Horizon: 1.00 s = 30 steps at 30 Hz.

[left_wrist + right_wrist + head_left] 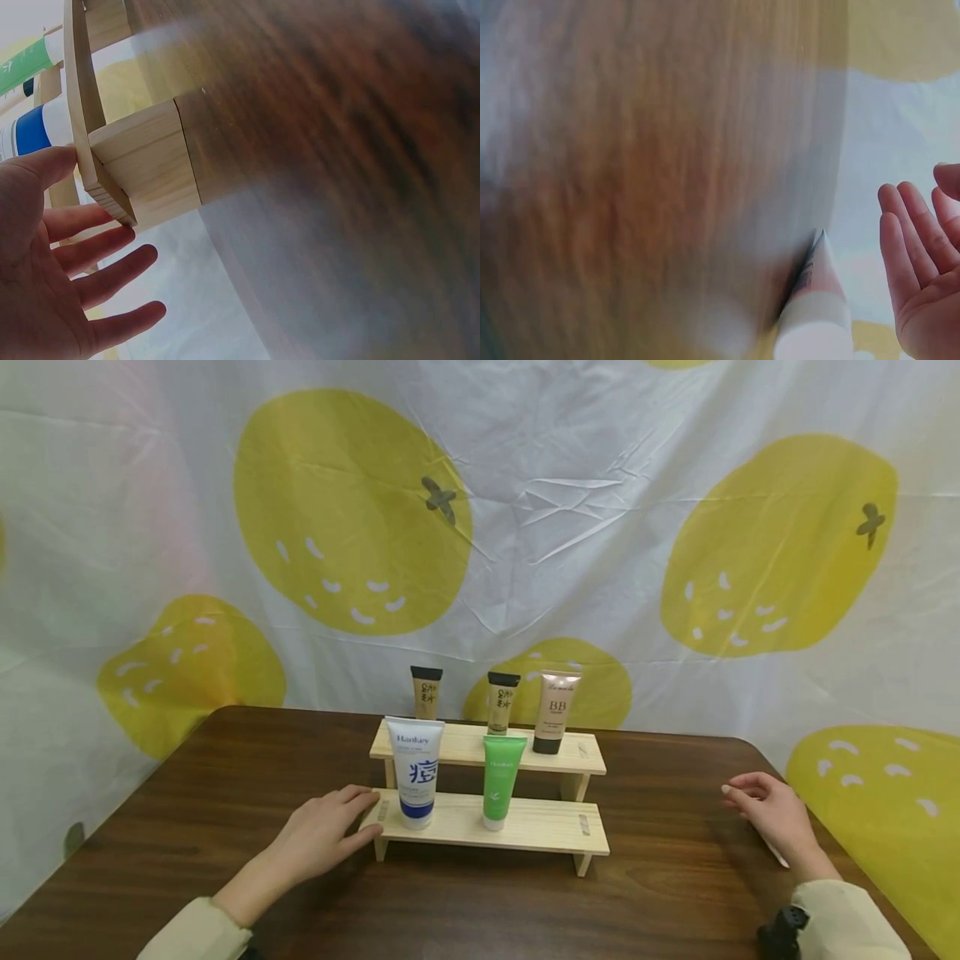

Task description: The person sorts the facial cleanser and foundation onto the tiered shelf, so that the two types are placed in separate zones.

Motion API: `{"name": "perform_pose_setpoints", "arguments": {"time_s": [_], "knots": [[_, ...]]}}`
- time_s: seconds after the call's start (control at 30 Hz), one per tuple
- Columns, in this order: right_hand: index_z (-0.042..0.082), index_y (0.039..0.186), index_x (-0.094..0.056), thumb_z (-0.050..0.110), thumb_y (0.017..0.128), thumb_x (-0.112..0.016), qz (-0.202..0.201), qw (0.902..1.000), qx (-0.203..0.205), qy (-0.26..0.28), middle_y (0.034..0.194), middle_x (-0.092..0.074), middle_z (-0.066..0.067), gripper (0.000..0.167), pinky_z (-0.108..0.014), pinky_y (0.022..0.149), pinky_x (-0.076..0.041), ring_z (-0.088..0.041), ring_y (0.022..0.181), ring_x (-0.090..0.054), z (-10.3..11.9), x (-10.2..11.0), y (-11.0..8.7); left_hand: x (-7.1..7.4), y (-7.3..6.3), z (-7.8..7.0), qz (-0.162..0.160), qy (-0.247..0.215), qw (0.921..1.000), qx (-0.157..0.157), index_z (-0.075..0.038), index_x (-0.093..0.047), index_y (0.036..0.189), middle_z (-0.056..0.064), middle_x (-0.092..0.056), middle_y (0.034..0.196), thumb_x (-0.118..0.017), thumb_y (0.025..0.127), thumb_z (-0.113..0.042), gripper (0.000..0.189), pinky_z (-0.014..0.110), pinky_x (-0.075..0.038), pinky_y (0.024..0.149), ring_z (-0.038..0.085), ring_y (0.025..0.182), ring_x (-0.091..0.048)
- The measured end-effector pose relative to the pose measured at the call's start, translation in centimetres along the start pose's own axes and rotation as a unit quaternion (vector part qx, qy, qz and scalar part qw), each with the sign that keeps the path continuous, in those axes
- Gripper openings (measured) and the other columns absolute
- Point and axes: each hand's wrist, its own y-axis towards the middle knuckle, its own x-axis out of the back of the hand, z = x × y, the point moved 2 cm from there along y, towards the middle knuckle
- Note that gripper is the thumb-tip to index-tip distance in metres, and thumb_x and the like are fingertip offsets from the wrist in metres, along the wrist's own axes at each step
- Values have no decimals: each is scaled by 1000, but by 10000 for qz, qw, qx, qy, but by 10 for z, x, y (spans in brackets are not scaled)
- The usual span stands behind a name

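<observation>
My left hand (318, 828) is at the left end of a two-tier wooden stand (457, 831); its thumb and extended fingers touch the lower board's end in the left wrist view. On that tier stand a white-and-blue Hankey tube (415, 760) and a green tube (502, 777), both cap down. Far to the right, my right hand (780, 818) hovers over the table's right side, fingers loosely bent and holding nothing. Beneath it lies a white-capped tube (819, 304), mostly hidden by the hand in the head view.
Along the upper tier stand two small gold tubes with black tops, one left (427, 693) and one central (501, 702), and a pink BB tube (557, 710). The dark wooden table (660, 877) ends against a white curtain (570, 568) printed with yellow fruit.
</observation>
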Motion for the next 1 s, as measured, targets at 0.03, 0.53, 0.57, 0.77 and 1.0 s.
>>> {"name": "perform_pose_setpoints", "arguments": {"time_s": [0.03,0.53,0.57,0.77,1.0], "knots": [[3,95,-54,40,83,-58,-15,9999,57,-110,77,-64,-3,39,-26,46,-46,-9,67,-61,-5,1,1,0,0,0,-11,-5,10000,-1,-4,-59,113,11,-56,109,-56,84,-39,46,43,-45,72,27,91,-57],[0,101,-56,40,83,-57,-348,9948,-90,-952,96,-60,-21,44,-21,55,-40,5,71,-45,-40,21,10,0,0,-1,20,-29,10000,41,-4,-59,114,11,-56,109,-56,85,-39,46,44,-45,72,27,92,-57],[1,102,-56,42,83,-57,-365,9943,-113,-994,97,-60,-20,45,-21,56,-40,5,72,-45,-52,21,14,0,0,-1,27,-30,10000,46,-4,-59,114,11,-56,109,-56,85,-39,46,44,-45,72,27,92,-57],[-3,104,-54,42,82,-59,-93,9949,-592,-811,93,-61,-12,51,-30,61,-42,-14,79,-52,-28,29,3,1,0,-2,24,-26,10000,78,-4,-59,114,11,-56,110,-56,84,-39,46,45,-44,73,28,93,-56],[-15,109,-47,28,87,-54,222,9946,-706,-733,105,-50,-34,49,-31,62,-39,-42,92,-47,4,32,-13,1,0,-3,33,-23,9999,123,-4,-59,114,11,-55,110,-57,84,-38,45,46,-44,73,29,94,-56]]}}
